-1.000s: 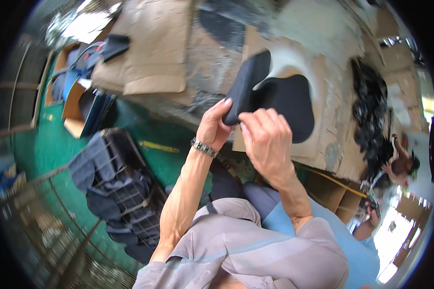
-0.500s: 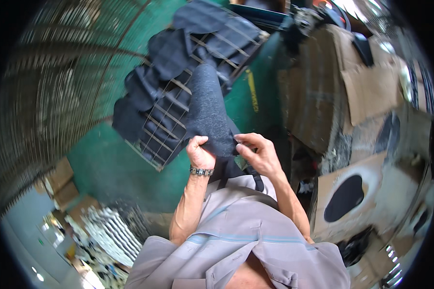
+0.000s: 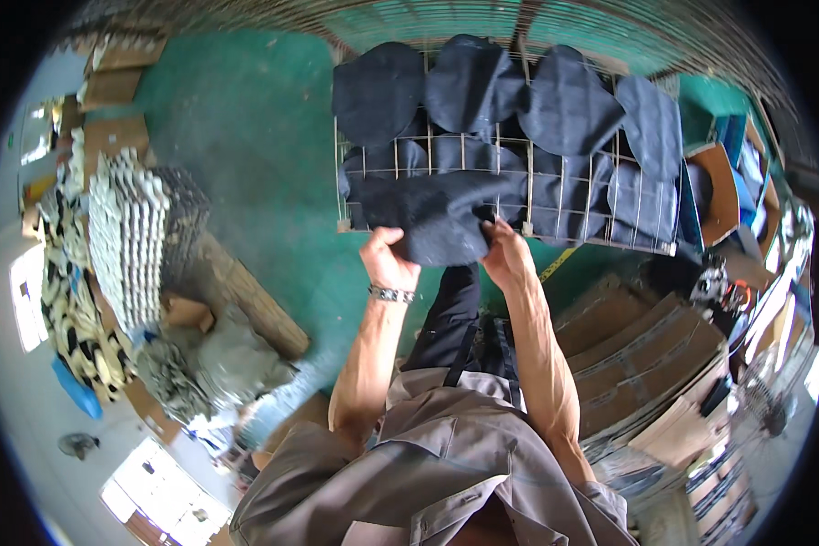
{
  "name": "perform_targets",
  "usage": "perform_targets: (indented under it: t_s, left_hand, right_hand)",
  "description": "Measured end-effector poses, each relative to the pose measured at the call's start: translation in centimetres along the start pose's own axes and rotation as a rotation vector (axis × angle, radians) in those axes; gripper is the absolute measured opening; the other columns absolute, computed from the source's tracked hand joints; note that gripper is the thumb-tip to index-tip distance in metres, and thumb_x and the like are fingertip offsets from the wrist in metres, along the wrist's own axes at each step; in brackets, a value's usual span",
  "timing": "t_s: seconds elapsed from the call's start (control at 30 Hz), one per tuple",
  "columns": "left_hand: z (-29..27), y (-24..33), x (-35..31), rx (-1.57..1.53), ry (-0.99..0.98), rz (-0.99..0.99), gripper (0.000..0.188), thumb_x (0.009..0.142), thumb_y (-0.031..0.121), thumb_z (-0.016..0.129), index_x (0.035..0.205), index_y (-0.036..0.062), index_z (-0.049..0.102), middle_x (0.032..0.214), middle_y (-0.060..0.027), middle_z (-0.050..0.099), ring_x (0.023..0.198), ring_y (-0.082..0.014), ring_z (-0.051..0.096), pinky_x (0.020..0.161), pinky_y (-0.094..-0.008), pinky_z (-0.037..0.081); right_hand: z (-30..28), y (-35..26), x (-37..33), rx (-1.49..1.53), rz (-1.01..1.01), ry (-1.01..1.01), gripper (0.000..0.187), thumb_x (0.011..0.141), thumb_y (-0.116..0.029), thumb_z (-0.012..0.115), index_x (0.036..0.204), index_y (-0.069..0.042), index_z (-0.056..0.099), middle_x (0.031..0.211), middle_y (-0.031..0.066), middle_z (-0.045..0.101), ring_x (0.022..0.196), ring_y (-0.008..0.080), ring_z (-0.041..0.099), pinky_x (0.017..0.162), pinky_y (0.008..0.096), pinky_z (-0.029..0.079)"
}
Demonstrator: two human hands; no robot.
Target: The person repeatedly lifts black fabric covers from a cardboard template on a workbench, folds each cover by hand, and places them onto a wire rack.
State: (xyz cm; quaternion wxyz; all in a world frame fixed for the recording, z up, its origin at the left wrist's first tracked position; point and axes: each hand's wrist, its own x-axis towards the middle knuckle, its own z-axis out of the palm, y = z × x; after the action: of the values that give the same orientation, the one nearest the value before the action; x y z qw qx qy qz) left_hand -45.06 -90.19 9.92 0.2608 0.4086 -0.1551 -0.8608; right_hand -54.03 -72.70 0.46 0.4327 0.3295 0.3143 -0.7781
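Note:
A dark, rounded sheet of fabric-like material (image 3: pixel 437 214) is stretched between my two hands at the near side of a wire rack (image 3: pixel 603 238). My left hand (image 3: pixel 389 258), with a beaded bracelet at the wrist, pinches its left edge with the thumb on top. At the right edge, my right hand (image 3: pixel 508 253) grips it between thumb and fingers. The sheet's far part overlaps the rack's wires; whether it rests on them I cannot tell. Several similar dark pieces lie on the rack, among them a far-left one (image 3: pixel 379 94) and a far-right one (image 3: pixel 651 127).
Wire mesh (image 3: pixel 409 20) curves along the far side. Flattened cardboard (image 3: pixel 632 364) is stacked at my right, near a fan (image 3: pixel 766 405). Leftward stand a stack of pale wavy pieces (image 3: pixel 127 241), a wooden beam (image 3: pixel 255 296) and a plastic bag (image 3: pixel 241 350).
My view has turned to the right, and the rack now lies straight across in front of me. The held sheet, earlier hanging long and narrow, is now spread wider at the rack's near edge.

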Motion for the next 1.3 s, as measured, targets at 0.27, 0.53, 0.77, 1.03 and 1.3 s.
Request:
perform_targets:
  t_s: [0.27, 0.53, 0.77, 1.03, 1.3]
  left_hand:
    - [-6.9, 9.9, 9.1, -0.182, -0.055, 0.305, 0.048, 0.074, 0.000, 0.055, 0.120, -0.0006, 0.067, 0.124, -0.0142, 0.070, 0.119, -0.0348, 0.064, 0.111, -0.0524, 0.047]
    - [-28.6, -1.5, 18.3, -0.280, 0.329, 0.231, 0.047, 0.072, 0.002, 0.061, 0.118, -0.0011, 0.067, 0.117, -0.0132, 0.071, 0.105, -0.0317, 0.070, 0.098, -0.0440, 0.059]
    - [-36.2, -6.4, 22.0, 1.067, 1.056, 0.369, 0.088, 0.074, 0.012, 0.082, 0.151, 0.0231, 0.041, 0.145, -0.0111, 0.047, 0.126, -0.0343, 0.052, 0.101, -0.0541, 0.049]
    - [-33.6, -6.0, 21.6, 1.997, 0.594, 0.124, 0.103, 0.074, 0.046, 0.088, 0.157, 0.0181, 0.035, 0.153, -0.0203, 0.041, 0.134, -0.0394, 0.048, 0.108, -0.0502, 0.047]
    - [-26.8, -6.9, 17.2, 1.894, 0.441, 0.027, 0.117, 0.083, 0.064, 0.073, 0.165, 0.0138, 0.007, 0.169, -0.0256, 0.002, 0.152, -0.0487, 0.022, 0.122, -0.0526, 0.031]
  right_hand:
    - [15.3, 2.9, 10.0, -0.296, -0.008, -0.182, 0.028, 0.096, -0.006, 0.063, 0.124, -0.008, 0.060, 0.110, 0.0040, 0.071, 0.096, 0.0170, 0.070, 0.084, 0.0382, 0.056]
    - [5.4, 10.1, 21.9, -0.613, 0.199, -0.003, 0.088, 0.090, -0.028, 0.077, 0.157, 0.001, 0.026, 0.116, 0.0107, 0.066, 0.098, 0.0216, 0.067, 0.085, 0.0387, 0.057]
    - [-2.3, 10.6, 20.0, -1.146, 0.198, 0.224, 0.096, 0.093, -0.049, 0.071, 0.161, -0.001, 0.023, 0.132, 0.0168, 0.064, 0.113, 0.0272, 0.065, 0.093, 0.0458, 0.055]
    - [-14.8, 3.6, 7.7, -0.970, 0.056, 0.423, 0.089, 0.090, -0.033, 0.079, 0.159, -0.006, 0.029, 0.123, 0.0143, 0.067, 0.093, 0.0212, 0.069, 0.078, 0.0367, 0.057]
    - [-25.8, 5.9, -7.2, -0.727, -0.064, 0.539, 0.082, 0.087, -0.029, 0.076, 0.155, -0.003, 0.038, 0.114, 0.0100, 0.068, 0.090, 0.0194, 0.069, 0.077, 0.0371, 0.058]
